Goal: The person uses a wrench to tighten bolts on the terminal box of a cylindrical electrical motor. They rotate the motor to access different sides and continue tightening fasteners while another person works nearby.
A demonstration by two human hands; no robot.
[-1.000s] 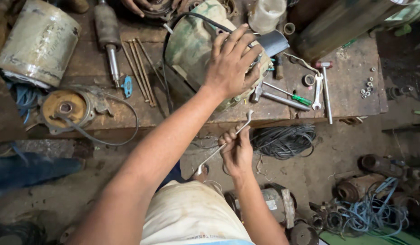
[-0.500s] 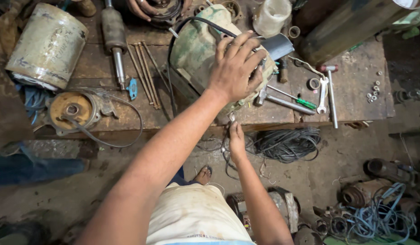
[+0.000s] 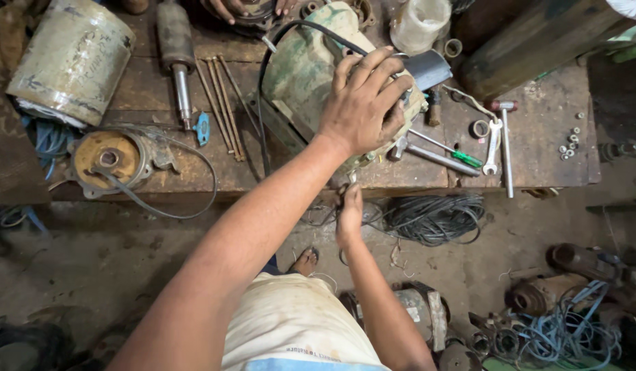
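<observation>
Head view, the only one we have. Our left hand (image 3: 362, 103) lies spread, palm down, on top of the pale green motor housing (image 3: 307, 69), fingers splayed over its near end and pressing on it; the housing sits on the wooden workbench (image 3: 538, 148), tilted, with a black cable (image 3: 263, 82) looping over its far side. Our right hand (image 3: 349, 213) is below the left, just under the bench's front edge and right at the housing's lower end; its fingers are curled, but we cannot tell what they grip, the spot being dark and partly hidden. Right of the left hand lie a green-handled screwdriver (image 3: 462, 156), a wrench (image 3: 493, 145) and a hammer (image 3: 505, 137). Left of it lie thin rods (image 3: 218, 103) and a rotor shaft (image 3: 177, 58). A coil of black wire (image 3: 434, 218) rests on the floor just right of the right hand. Another person's hand (image 3: 228, 8) shows at the bench's far edge.
</observation>
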